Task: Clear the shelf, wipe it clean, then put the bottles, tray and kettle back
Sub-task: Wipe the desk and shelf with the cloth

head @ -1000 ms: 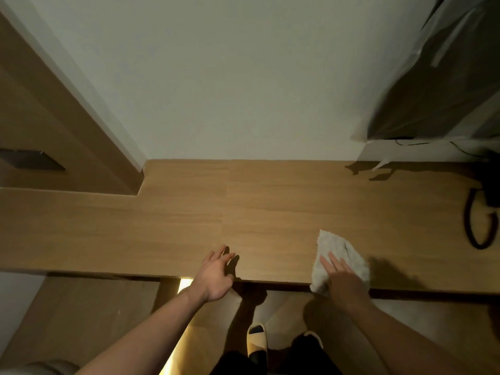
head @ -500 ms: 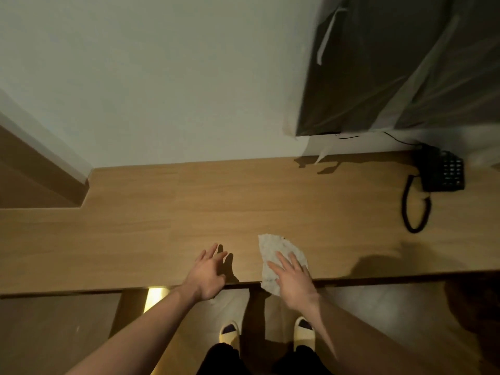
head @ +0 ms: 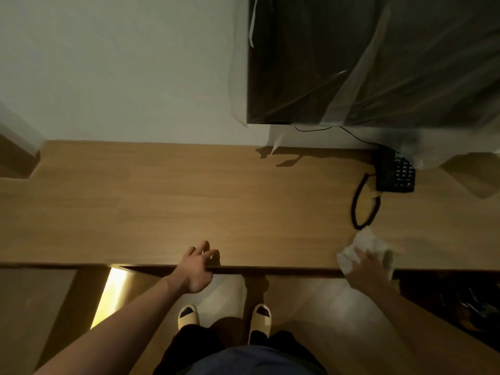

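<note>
On the shelf [head: 243, 201], the right hand [head: 369, 266] presses a white cloth [head: 365, 249] flat with straight fingers at the front edge, just before the phone [head: 395, 171] cord. The left hand [head: 197, 266] rests open on that edge, holding nothing.

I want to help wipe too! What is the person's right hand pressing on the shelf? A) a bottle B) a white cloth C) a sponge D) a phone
B: the right hand presses a crumpled white cloth on the wooden shelf, near the front edge.
</note>
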